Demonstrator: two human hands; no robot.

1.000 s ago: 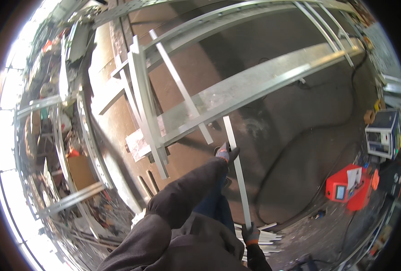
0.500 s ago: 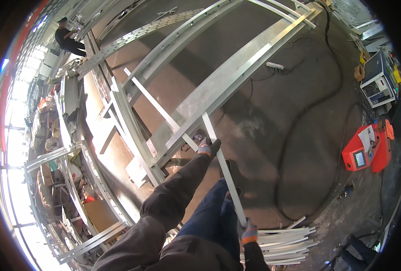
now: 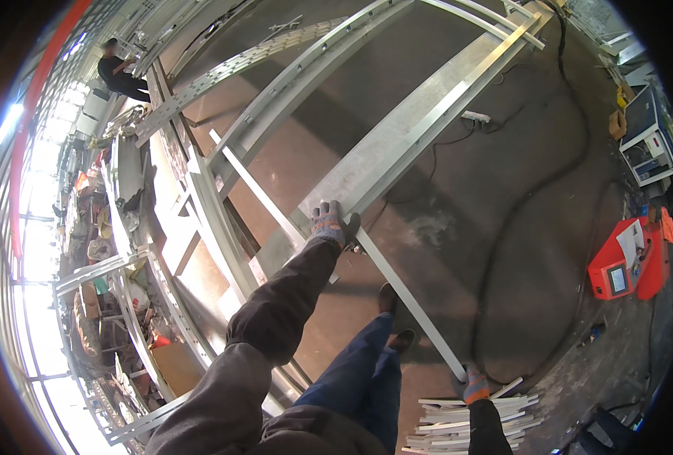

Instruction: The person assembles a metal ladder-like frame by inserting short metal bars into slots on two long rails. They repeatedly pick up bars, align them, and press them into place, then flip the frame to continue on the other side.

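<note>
Pale bar (image 3: 410, 303) slants between left grip (image 3: 334, 223) and right grip (image 3: 474, 385).

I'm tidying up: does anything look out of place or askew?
One pale strip near the right hand juts askew from its pile. A dark cable also lies in a loose curve across the floor, perhaps a trip risk.

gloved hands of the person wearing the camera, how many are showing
2. The grey-gloved left hand is at the edge of the broad silver metal beam; the grey-and-orange-gloved right hand holds the lower end of the long thin whitish bar. Neither is hidden.
</note>
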